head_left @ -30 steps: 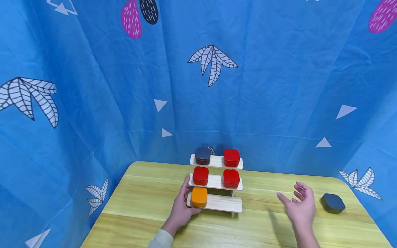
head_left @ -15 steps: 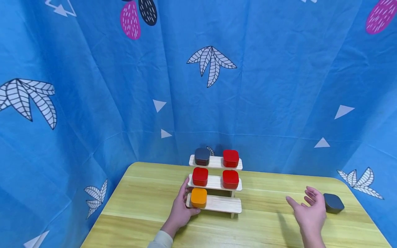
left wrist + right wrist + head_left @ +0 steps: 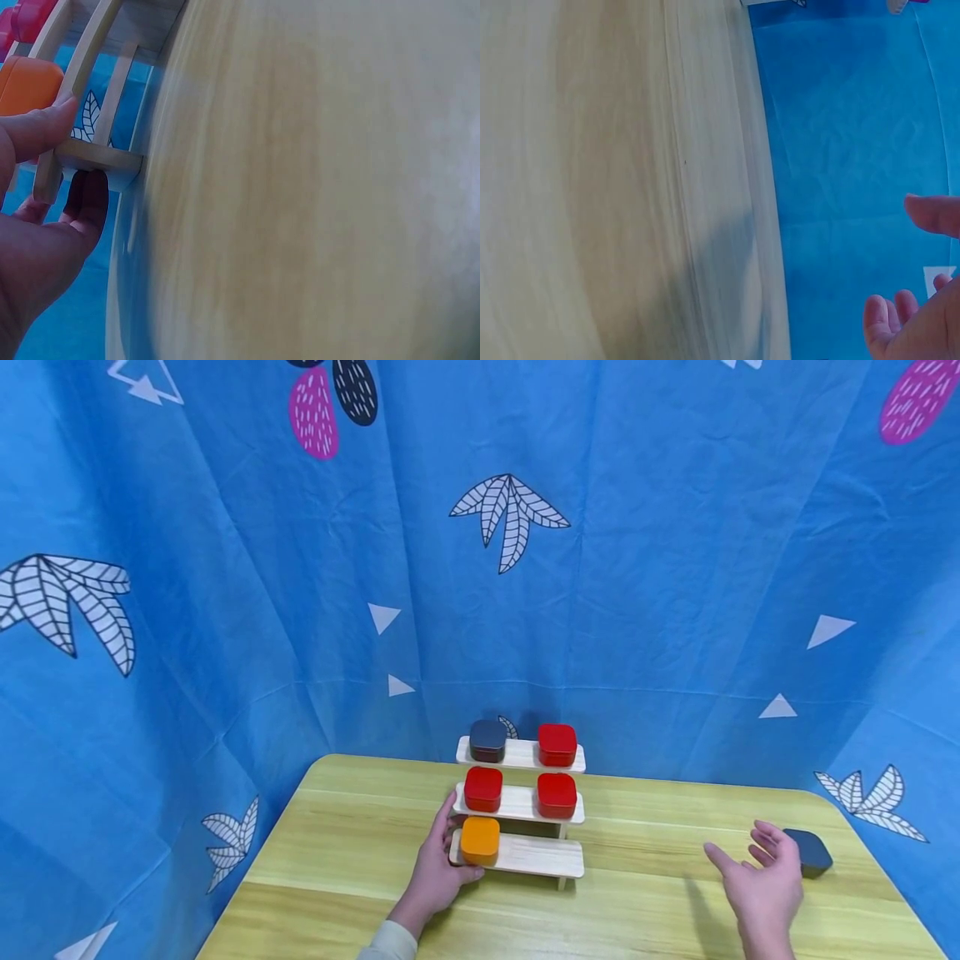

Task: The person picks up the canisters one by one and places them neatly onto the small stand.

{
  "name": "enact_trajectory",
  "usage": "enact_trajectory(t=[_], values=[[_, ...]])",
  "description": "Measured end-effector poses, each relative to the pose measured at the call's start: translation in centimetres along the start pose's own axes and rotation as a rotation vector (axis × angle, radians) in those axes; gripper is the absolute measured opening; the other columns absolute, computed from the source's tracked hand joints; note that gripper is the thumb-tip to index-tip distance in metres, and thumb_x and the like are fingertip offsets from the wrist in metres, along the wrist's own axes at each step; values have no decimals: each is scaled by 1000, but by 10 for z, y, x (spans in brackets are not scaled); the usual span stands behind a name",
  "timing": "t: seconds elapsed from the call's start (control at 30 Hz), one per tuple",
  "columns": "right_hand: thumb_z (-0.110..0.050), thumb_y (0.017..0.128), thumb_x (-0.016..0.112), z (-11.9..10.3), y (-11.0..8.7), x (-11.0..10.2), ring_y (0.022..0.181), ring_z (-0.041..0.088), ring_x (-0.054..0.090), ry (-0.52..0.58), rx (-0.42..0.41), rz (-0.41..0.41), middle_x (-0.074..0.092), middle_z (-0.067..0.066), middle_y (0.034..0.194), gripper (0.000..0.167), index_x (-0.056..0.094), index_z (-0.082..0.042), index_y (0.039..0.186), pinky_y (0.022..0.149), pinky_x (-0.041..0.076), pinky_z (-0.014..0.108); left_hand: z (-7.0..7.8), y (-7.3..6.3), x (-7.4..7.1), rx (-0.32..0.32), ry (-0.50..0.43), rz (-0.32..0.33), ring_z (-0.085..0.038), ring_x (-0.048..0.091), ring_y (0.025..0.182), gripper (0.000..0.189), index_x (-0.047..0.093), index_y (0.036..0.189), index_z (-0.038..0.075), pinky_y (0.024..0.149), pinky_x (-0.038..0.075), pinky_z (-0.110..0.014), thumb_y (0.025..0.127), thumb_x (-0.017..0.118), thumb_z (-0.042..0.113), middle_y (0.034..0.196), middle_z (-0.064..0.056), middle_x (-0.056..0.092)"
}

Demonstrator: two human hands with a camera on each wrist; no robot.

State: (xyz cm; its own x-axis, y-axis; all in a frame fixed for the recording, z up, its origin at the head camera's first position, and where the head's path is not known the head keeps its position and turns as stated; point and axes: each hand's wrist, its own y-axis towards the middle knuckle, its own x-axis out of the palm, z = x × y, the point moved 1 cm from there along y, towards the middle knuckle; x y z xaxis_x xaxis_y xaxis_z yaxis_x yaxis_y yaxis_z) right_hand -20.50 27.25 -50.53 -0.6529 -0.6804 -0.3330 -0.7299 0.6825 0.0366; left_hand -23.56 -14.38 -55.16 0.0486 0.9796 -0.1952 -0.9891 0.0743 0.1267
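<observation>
A three-step wooden stand (image 3: 536,853) is in the middle of the table in the head view. My left hand (image 3: 437,870) grips its left end, thumb on the front of the lowest step and fingers curled behind, as the left wrist view also shows. An orange box (image 3: 480,838) with rounded corners sits on that lowest step, beside the thumb. Two red boxes, left (image 3: 483,787) and right (image 3: 557,794), sit on the middle step. On the top step are a dark blue box (image 3: 488,740) and a red box (image 3: 557,743). My right hand (image 3: 767,881), fingers relaxed and holding nothing, partly overlaps another dark box (image 3: 813,852).
The light wood table (image 3: 637,893) has rounded back corners. A blue patterned curtain (image 3: 645,568) hangs right behind it and along both sides. The dark box on the right lies near the table's right edge.
My right hand has moved to the right, closer to the dark box, and now overlaps part of it. My left hand stays on the stand; the boxes have not moved.
</observation>
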Motion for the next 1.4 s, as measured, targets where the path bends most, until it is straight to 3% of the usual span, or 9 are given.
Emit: enact_trajectory(t=[0.3, 0.5, 0.63, 0.8, 0.87, 1.13, 1.4], values=[[-15, 81, 84, 6, 5, -5, 127, 33, 41, -19, 40, 3, 42, 14, 146, 84, 37, -7, 149, 101, 43, 46, 0, 0, 0, -7, -2, 2, -34, 46, 130, 126, 21, 158, 42, 107, 39, -51, 66, 82, -19, 142, -9, 48], [-18, 80, 85, 10, 5, -9, 123, 30, 43, -37, 34, 21, 44, 12, 143, 83, 38, -7, 148, 91, 45, 35, -3, 2, 0, -1, -5, -6, -39, 48, 127, 125, 19, 161, 30, 105, 41, -53, 65, 80, -22, 141, -14, 47], [-18, 80, 85, 13, 6, -11, 120, 28, 43, -41, 35, 44, 46, 11, 140, 81, 40, -6, 146, 84, 43, 27, -4, 1, 0, 2, 4, -7, -35, 50, 126, 126, 19, 159, 37, 105, 41, -52, 66, 82, -20, 141, -11, 48], [-17, 81, 84, 14, 8, -13, 123, 30, 42, -49, 44, 69, 47, 12, 140, 78, 41, -5, 145, 94, 42, 36, -3, 1, 0, 8, -9, -6, -32, 51, 125, 127, 21, 156, 46, 105, 42, -49, 66, 83, -19, 141, -9, 48], [-17, 81, 84, 15, 10, -14, 123, 31, 42, -51, 47, 76, 47, 12, 140, 77, 42, -6, 144, 95, 41, 39, -2, 0, 0, 9, -12, -5, -32, 51, 125, 127, 21, 156, 45, 105, 42, -49, 66, 83, -19, 141, -9, 48], [-16, 78, 87, 20, 16, -22, 112, 23, 43, 5, 78, 107, 47, 5, 131, 72, 49, -14, 138, 78, 42, 24, -4, 2, 1, -1, 15, 2, -32, 50, 126, 126, 19, 158, 42, 104, 43, -48, 67, 83, -17, 141, -6, 48], [-20, 78, 86, 25, 21, -26, 107, 22, 43, -24, 94, 140, 44, 8, 137, 73, 50, -12, 140, 81, 41, 26, -3, 1, 0, 9, 14, 0, -32, 49, 126, 125, 20, 157, 45, 105, 42, -50, 67, 83, -17, 140, -6, 49]])
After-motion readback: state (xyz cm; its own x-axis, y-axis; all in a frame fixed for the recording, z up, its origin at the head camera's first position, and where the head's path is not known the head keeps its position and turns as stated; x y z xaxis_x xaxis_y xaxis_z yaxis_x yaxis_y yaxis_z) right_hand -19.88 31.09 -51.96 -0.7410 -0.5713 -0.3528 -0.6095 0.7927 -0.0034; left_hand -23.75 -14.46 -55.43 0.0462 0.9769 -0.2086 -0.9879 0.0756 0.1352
